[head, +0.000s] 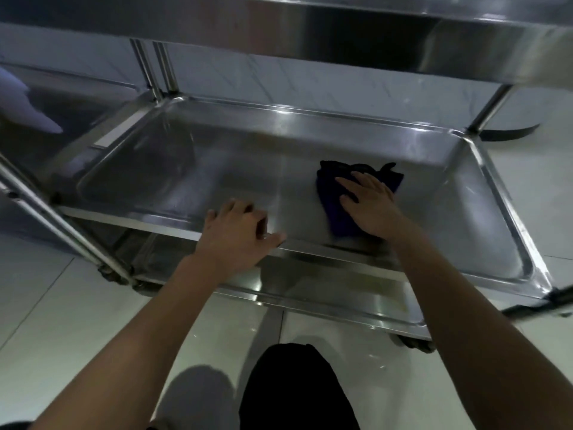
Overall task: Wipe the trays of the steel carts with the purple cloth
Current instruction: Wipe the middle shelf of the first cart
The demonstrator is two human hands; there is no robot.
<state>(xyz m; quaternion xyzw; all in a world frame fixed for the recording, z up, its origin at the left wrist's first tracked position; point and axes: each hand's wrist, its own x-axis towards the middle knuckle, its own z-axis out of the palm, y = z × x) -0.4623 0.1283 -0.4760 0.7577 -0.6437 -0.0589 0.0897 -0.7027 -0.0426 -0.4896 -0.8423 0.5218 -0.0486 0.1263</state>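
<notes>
A steel cart's middle tray (192, 169) fills the view, under the upper tray (310, 32). The dark purple cloth (333, 209) lies crumpled on the right half of the tray floor. My right hand (369, 204) presses flat on the cloth with straight, spread fingers. My left hand (237, 232) grips the tray's near rim, fingers curled over the edge into the tray and thumb along the front lip. A lower tray (325, 293) shows beneath the near rim.
A second steel cart (62, 97) stands to the left, touching posts at the back left corner. A white-sleeved arm (28, 103) of someone else reaches in at far left. Pale floor tiles (62, 321) and my dark knee (291, 389) lie below.
</notes>
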